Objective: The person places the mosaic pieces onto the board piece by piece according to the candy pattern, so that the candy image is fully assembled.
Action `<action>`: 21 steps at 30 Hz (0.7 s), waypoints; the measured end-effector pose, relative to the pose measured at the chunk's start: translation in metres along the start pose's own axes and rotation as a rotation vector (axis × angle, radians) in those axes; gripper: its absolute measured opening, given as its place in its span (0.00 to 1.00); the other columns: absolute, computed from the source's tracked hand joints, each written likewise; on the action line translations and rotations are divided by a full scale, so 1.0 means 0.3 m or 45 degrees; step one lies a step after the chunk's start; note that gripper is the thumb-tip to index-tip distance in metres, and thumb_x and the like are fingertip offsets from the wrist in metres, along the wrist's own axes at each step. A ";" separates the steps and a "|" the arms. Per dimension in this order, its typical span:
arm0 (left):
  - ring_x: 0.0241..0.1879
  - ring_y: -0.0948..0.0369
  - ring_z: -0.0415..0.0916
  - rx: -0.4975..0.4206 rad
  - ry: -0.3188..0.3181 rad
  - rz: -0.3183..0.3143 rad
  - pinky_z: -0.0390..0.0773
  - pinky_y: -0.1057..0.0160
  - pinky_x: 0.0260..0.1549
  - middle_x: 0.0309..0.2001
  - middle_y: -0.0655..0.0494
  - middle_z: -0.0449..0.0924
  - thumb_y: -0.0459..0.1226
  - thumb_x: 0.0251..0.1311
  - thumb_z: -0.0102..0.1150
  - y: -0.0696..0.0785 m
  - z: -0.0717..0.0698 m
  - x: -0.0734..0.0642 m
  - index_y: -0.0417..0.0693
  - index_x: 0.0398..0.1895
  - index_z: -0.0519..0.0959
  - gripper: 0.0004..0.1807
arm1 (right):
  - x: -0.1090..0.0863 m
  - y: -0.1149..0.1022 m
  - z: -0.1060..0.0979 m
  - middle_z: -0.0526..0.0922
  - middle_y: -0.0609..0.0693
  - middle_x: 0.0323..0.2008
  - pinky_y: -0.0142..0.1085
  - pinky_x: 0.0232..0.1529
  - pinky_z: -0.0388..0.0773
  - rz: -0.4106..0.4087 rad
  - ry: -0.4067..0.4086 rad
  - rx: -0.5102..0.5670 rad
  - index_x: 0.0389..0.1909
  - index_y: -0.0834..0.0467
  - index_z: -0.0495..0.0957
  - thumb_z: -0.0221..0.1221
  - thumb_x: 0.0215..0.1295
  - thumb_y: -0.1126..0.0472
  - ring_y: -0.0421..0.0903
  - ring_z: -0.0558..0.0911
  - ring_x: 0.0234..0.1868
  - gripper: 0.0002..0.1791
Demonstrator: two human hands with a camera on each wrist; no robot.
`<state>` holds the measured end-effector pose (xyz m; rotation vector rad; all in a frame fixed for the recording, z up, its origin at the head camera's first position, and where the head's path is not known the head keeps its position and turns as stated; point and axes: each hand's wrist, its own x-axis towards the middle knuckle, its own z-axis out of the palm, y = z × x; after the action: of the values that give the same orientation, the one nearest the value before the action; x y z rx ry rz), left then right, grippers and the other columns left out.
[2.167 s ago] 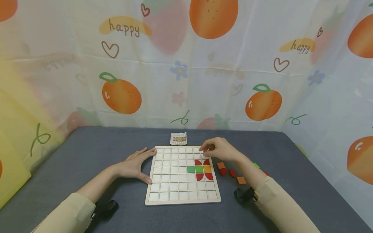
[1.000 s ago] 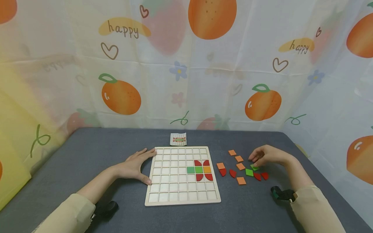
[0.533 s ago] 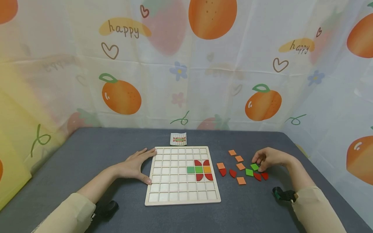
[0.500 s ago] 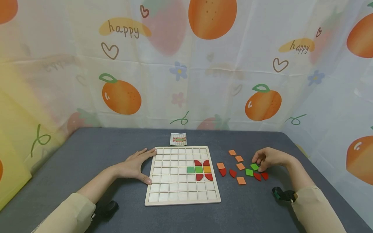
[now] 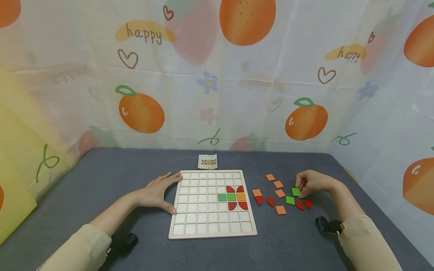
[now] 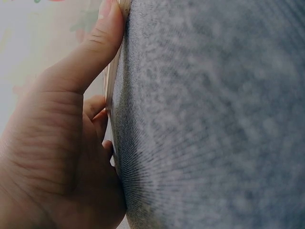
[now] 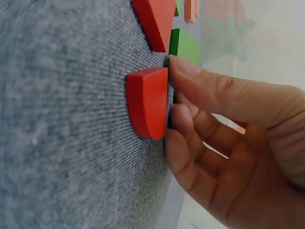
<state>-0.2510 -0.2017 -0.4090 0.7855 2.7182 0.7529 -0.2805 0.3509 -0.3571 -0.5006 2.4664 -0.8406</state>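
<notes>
Green square tile [image 5: 296,191] sits pinched between the thumb and fingertips of the right hand [image 5: 313,183], far right of the wooden grid board [image 5: 211,233], among loose orange and red tiles on the grey table [image 5: 84,180]. A second green tile [image 5: 290,200] lies just near it. The left hand [image 5: 156,192] rests spread flat against the board's left edge.

Green, orange and red wooden tiles [image 5: 280,193] are lying on the grey desk [image 5: 101,180] beside a pale gridded wooden board [image 5: 200,210].
</notes>
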 end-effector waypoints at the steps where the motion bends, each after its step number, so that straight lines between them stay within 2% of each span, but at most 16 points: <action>1: 0.79 0.36 0.38 -0.002 -0.002 -0.002 0.42 0.25 0.69 0.81 0.48 0.46 0.60 0.39 0.76 0.001 -0.001 0.000 0.47 0.78 0.54 0.64 | 0.001 -0.001 0.000 0.78 0.50 0.29 0.32 0.29 0.73 -0.010 0.007 -0.016 0.34 0.67 0.75 0.70 0.53 0.67 0.39 0.72 0.27 0.14; 5: 0.79 0.35 0.38 -0.008 -0.007 -0.003 0.42 0.25 0.68 0.81 0.48 0.46 0.60 0.39 0.76 0.004 -0.005 -0.003 0.47 0.78 0.54 0.64 | 0.003 -0.009 -0.003 0.77 0.48 0.26 0.31 0.27 0.69 -0.036 0.027 -0.044 0.33 0.67 0.75 0.68 0.55 0.65 0.37 0.70 0.24 0.13; 8: 0.79 0.36 0.37 -0.012 -0.009 -0.005 0.42 0.25 0.68 0.81 0.48 0.45 0.60 0.39 0.76 0.007 -0.006 -0.003 0.47 0.78 0.53 0.64 | 0.004 -0.015 -0.003 0.75 0.47 0.24 0.30 0.26 0.68 -0.057 0.009 -0.006 0.35 0.68 0.75 0.67 0.57 0.66 0.36 0.69 0.22 0.12; 15: 0.79 0.36 0.37 -0.011 -0.010 -0.016 0.43 0.24 0.68 0.81 0.49 0.45 0.61 0.39 0.76 0.009 -0.010 -0.002 0.47 0.78 0.53 0.65 | 0.009 -0.031 0.001 0.74 0.48 0.26 0.33 0.29 0.69 -0.062 -0.022 0.044 0.49 0.66 0.78 0.61 0.63 0.67 0.38 0.70 0.26 0.14; 21: 0.79 0.36 0.37 -0.012 -0.007 -0.013 0.43 0.24 0.68 0.81 0.48 0.45 0.61 0.39 0.76 0.009 -0.006 -0.005 0.47 0.78 0.53 0.65 | 0.027 -0.056 0.010 0.76 0.48 0.27 0.36 0.32 0.73 -0.063 0.045 0.040 0.54 0.62 0.80 0.59 0.66 0.64 0.40 0.73 0.28 0.16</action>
<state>-0.2492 -0.2012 -0.4059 0.7698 2.7095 0.7597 -0.2824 0.3330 -0.3510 -0.5422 2.4781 -0.9136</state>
